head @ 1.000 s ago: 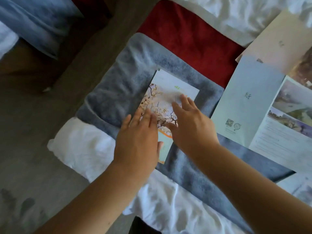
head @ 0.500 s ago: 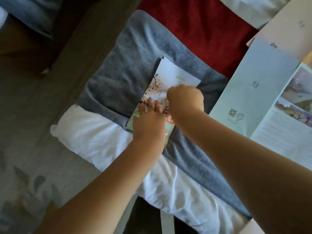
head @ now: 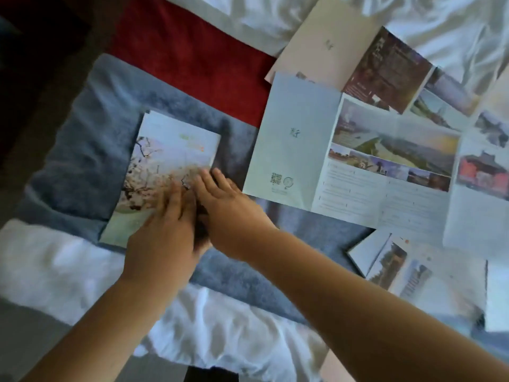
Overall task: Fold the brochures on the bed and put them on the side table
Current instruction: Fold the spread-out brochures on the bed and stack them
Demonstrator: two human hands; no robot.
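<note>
Right now the folded brochure (head: 170, 161) lies on the grey blanket (head: 91, 150), close to the near left corner of the bed (head: 55, 268). The left hand (head: 162, 238) presses its lower part and the right hand (head: 228, 216) its right edge. Each grip is apart, fingers straight, clasping nothing. The unfolded brochures (head: 297, 139) lie spread toward the bed's right side.

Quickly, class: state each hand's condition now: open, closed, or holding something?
Left hand: open, fingers flat on the folded brochure.
Right hand: open, fingers flat at the same brochure's right edge.
</note>
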